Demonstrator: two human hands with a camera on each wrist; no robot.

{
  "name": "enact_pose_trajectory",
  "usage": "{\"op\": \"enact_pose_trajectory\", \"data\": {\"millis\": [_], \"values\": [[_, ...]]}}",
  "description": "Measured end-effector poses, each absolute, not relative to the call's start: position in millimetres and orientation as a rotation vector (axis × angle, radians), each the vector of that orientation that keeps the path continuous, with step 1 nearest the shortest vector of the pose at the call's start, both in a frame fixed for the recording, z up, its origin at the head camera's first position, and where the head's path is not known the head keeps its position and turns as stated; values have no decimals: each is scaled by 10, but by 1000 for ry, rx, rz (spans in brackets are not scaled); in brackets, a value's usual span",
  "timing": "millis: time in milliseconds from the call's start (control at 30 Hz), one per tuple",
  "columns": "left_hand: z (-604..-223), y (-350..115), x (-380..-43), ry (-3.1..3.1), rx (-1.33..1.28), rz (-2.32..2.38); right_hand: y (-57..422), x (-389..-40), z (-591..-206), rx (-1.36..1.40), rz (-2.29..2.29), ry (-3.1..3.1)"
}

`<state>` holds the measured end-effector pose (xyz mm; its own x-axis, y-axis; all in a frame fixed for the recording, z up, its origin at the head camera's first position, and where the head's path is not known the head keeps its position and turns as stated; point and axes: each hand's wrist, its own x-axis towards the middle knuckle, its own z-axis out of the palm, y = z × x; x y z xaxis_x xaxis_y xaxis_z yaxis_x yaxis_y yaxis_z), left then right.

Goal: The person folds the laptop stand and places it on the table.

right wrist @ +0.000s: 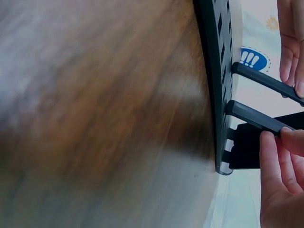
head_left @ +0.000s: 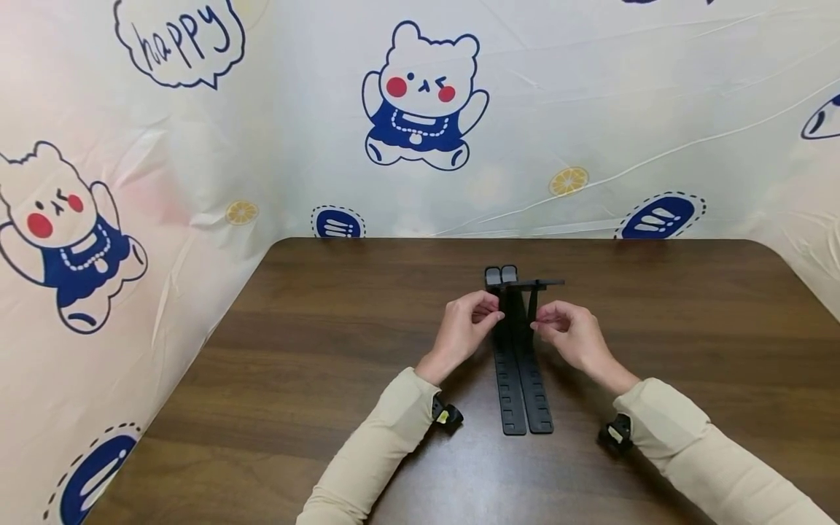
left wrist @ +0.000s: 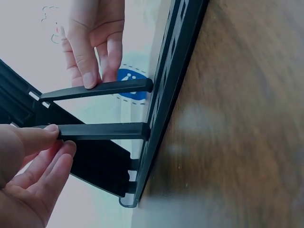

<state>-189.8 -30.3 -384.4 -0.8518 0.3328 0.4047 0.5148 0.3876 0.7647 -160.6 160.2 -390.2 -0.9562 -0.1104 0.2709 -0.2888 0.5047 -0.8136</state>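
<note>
A black folding stand (head_left: 514,397) lies lengthwise on the table, its two slotted base strips side by side. Near its far end a black panel (left wrist: 102,164) is raised at an angle, joined to the base by hinges. Two slim support legs slope between base and panel. My left hand (head_left: 462,329) pinches the left leg (left wrist: 104,131) between thumb and fingers. On the other side, my right hand (head_left: 579,337) pinches the right leg (right wrist: 251,117) near its upper end. Whether the leg tips sit in the panel's slots is hidden by my fingers.
The brown wooden table (head_left: 315,350) extends around the stand on every side. Behind and to the left hangs a pale printed curtain (head_left: 308,109) with cartoon bears. Each sleeve has a small black wrist camera (head_left: 615,434) strapped at the cuff.
</note>
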Motion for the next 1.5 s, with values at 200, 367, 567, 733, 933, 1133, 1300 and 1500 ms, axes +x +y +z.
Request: {"op": "enact_pose_trajectory", "data": {"millis": [200, 367, 567, 733, 933, 1133, 1300, 1500], "values": [[-3861, -289, -1939, -2437, -745, -1442, 1567, -1624, -3901, 277, 1471, -2549], [-3887, -288, -1966, -2433, -731, -1423, 1526, -1642, -3912, 196, 1558, -2542], [-3895, -263, -1992, -2433, -713, -1403, 1486, -1664, -3924, 127, 1702, -2503], [-3891, -244, -2005, -2432, -729, -1435, 1468, -1673, -3905, 95, 1730, -2495], [-3910, -245, -2034, -2444, -709, -1475, 1433, -1701, -3891, 59, 1737, -2486], [-3925, -247, -2061, -2400, -713, -1467, 1374, -1741, -3904, -17, 1773, -2430], [-3941, -246, -2085, -2359, -704, -1458, 1326, -1763, -3907, -76, 1792, -2392], [-3954, -244, -2100, -2343, -693, -1450, 1281, -1783, -3900, -135, 1814, -2352]]}}
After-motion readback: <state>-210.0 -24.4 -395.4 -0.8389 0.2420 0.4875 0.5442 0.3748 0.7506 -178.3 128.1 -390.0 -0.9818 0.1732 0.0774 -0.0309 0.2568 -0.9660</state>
